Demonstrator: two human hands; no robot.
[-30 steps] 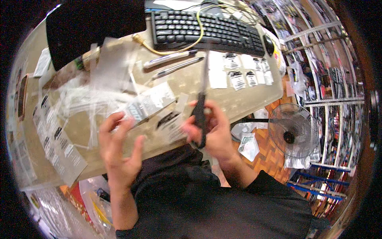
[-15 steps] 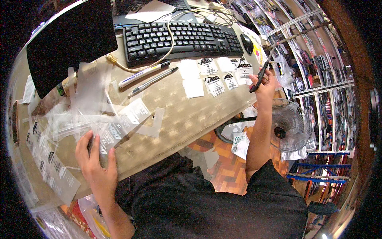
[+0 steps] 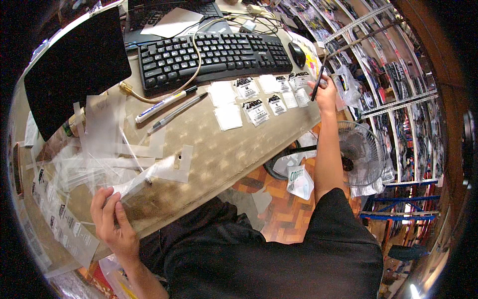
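At the near left of the table, my left hand pinches the end of a clear printed plastic strip, which is raised and seen at a slant. Under and behind it lie loose translucent strips in an untidy heap. My right hand is closed around a slim black tool near the table's right edge; its exact kind is unclear. Just left of that hand, small cut labels, white with black print, lie in two rows with blank white pieces.
A black keyboard and mouse stand at the back. A marker and a grey pen lie mid-table. A dark screen rises at left. Beyond the right edge are a fan and packed shelves.
My left hand has gone from resting over the strips to lifting one, its fingers curling in. My right hand, still gripping the black tool, sits slightly higher in view, which has shifted a little.
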